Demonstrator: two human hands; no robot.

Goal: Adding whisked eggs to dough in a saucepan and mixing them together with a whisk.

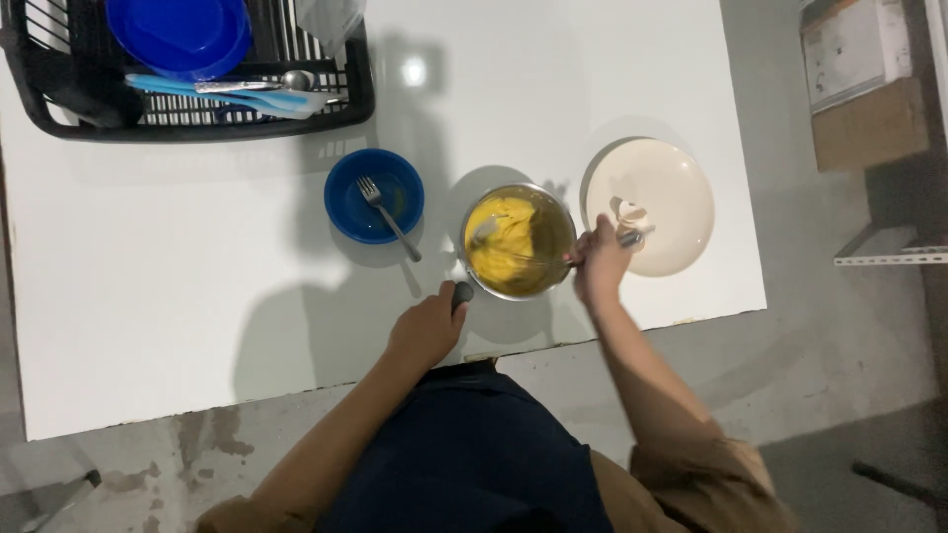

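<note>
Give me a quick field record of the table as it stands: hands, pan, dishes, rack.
left hand: closed on the dark pan handle
right hand: at the pan's right rim, holding a utensil too blurred to name
pan: round metal, yellow mixture inside
blue bowl: left of the pan, fork resting in it
cream plate: right of the pan, small whitish bits on it
dish rack: black, far left corner, holding blue dishes and utensils
table: white

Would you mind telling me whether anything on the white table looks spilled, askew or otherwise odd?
Nothing stands out. The yellow mixture stays inside the metal pan, with no spill on the white table. The left hand holds the pan handle; the right hand is at the pan's rim. A fork rests in the blue bowl.
</note>
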